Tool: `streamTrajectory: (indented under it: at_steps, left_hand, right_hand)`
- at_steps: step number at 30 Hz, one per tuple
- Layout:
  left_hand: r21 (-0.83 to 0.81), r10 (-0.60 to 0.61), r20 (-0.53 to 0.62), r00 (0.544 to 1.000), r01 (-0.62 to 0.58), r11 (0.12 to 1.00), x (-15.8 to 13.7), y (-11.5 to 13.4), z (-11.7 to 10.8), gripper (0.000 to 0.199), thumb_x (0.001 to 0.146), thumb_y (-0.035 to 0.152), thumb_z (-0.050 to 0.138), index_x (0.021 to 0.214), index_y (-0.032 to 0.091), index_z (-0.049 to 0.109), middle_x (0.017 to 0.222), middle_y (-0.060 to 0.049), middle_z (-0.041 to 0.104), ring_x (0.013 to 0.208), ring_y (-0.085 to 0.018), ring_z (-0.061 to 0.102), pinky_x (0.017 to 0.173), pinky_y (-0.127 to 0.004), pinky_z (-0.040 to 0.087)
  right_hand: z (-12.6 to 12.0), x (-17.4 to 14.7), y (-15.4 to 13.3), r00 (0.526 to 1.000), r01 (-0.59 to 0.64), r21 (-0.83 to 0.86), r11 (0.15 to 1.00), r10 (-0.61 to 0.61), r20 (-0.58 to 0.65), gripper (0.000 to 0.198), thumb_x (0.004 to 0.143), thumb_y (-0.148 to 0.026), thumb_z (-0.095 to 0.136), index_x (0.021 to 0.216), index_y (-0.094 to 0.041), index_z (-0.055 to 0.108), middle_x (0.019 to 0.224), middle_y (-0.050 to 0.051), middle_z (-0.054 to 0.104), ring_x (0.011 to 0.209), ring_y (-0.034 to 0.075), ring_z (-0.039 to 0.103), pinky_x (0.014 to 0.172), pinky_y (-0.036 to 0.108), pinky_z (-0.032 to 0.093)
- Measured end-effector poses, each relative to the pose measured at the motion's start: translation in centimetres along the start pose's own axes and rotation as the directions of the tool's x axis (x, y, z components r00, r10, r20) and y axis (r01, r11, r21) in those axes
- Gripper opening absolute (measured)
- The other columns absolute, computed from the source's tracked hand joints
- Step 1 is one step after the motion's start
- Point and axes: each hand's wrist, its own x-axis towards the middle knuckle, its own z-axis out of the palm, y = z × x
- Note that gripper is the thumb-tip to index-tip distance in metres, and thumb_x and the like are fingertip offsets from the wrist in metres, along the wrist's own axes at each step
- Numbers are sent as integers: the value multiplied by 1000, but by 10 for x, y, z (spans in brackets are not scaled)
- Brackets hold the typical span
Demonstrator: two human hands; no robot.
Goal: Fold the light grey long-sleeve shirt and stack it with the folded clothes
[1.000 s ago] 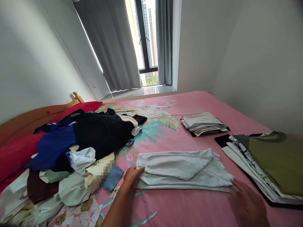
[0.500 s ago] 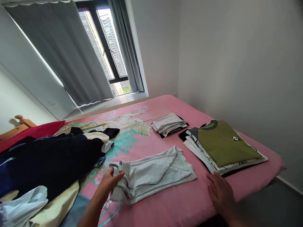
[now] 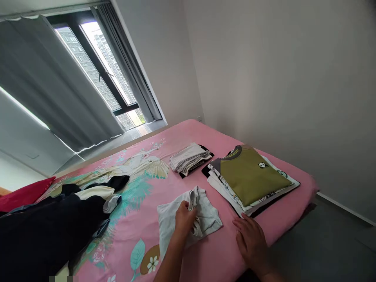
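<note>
Head view, the only one: the left hand is closed on the grey garment, fingers curled over a bunched fold near the cloth's middle, thumb side toward the raised edge that stands up just beyond the knuckles. That grip is clenched on fabric, no daylight between fingers and cloth. The garment lies part-folded on the pink bedsheet, close to the near edge of the bed, its left half flat, its right half rumpled under the hand.

The right hand is flat on the sheet, palm down, fingers spread and loose, holding nothing. It sits just beside the garment's right corner, apart from it, and near the bed's near edge.

Beyond the right hand, toward the bed's right corner, a stack of folded shirts with an olive-green one on top, a small panda badge on its chest. Just past the garment toward the far edge, a smaller pile of folded grey and striped cloth on something black.

Over at the left side of the bed, a heap of unfolded dark clothes with cream and white pieces showing through, and a red pillow at the far left edge. Grey curtains hang by the window behind.
</note>
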Motion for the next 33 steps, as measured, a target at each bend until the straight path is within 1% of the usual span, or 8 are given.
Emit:
streamTrajectory:
  at_steps: [3, 8, 12, 15, 20, 25, 29, 33]
  left_hand:
    - [15, 40, -11, 999, -40, 999, -1, 4, 9, 3, 69, 21, 54, 72, 21, 52, 62, 2, 60, 59, -14, 57, 54, -23, 36]
    - [30, 105, -3, 994, -105, 994, -5, 0, 10, 25, 74, 40, 56, 90, 20, 55, 59, 3, 58, 53, -15, 56, 50, -24, 40]
    - [73, 233, -77, 969, -228, 971, -7, -24, -4, 29, 83, 41, 43, 92, 20, 61, 93, -7, 63, 91, -22, 60, 79, -35, 47]
    - [268, 351, -95, 931, -316, 910, -8, -49, -10, 40, 84, 37, 42, 116, 18, 57, 131, -13, 51, 127, -29, 38, 104, -47, 31]
    - [525, 379, 163, 911, -406, 748, -19, -73, 1, 64, 78, 52, 52, 136, 30, 39, 149, -8, 29, 139, -37, 11, 109, -60, 0]
    - [472, 348, 241, 906, -422, 774, -23, -70, -11, 67, 77, 58, 51, 138, 35, 35, 152, -6, 20, 140, -34, 7, 108, -61, 3]
    - [451, 294, 141, 945, -326, 831, -13, -81, -42, 49, 91, 35, 29, 138, 23, 36, 150, -6, 27, 140, -23, 14, 112, -52, 10]
    - [477, 262, 136, 956, -295, 828, -8, -106, -62, 47, 91, 24, 26, 136, 21, 40, 149, -4, 30, 139, -20, 18, 113, -50, 11]
  right_hand:
    - [-1, 1, 0, 1000, 1, 8, 1000, -1, -2, 32, 78, -19, 49, 110, -23, 55, 111, 3, 62, 118, 26, 45, 96, 46, 36]
    - [-3, 1, 0, 1000, 0, 15, 1000, 0, 5, 26, 78, -18, 49, 102, -24, 57, 110, 2, 62, 117, 26, 45, 96, 46, 36]
    - [-4, 1, -1, 1000, -5, 17, 1000, 5, 15, 25, 78, -19, 49, 101, -24, 58, 110, 2, 61, 117, 26, 45, 96, 46, 36]
    - [-3, 0, -2, 999, -16, 19, 1000, 16, 32, 24, 78, -20, 49, 100, -24, 58, 110, 3, 62, 117, 26, 45, 97, 47, 36]
    - [0, -3, -1, 999, -24, 21, 999, 23, 42, 24, 78, -21, 49, 100, -24, 60, 109, 3, 62, 118, 27, 45, 97, 47, 36]
    - [-5, 2, -7, 998, -55, 78, 995, 58, -32, 21, 81, -23, 48, 100, -24, 58, 103, 5, 64, 109, 26, 52, 92, 47, 38]
    - [-17, 33, -53, 993, -90, 291, 953, 110, -51, 20, 86, -23, 45, 102, -24, 56, 104, 6, 62, 105, 24, 54, 96, 46, 36]
    - [-7, 84, -145, 976, -52, 496, 867, -62, 210, 19, 89, -23, 41, 102, -25, 55, 105, 5, 62, 105, 21, 53, 99, 43, 37]
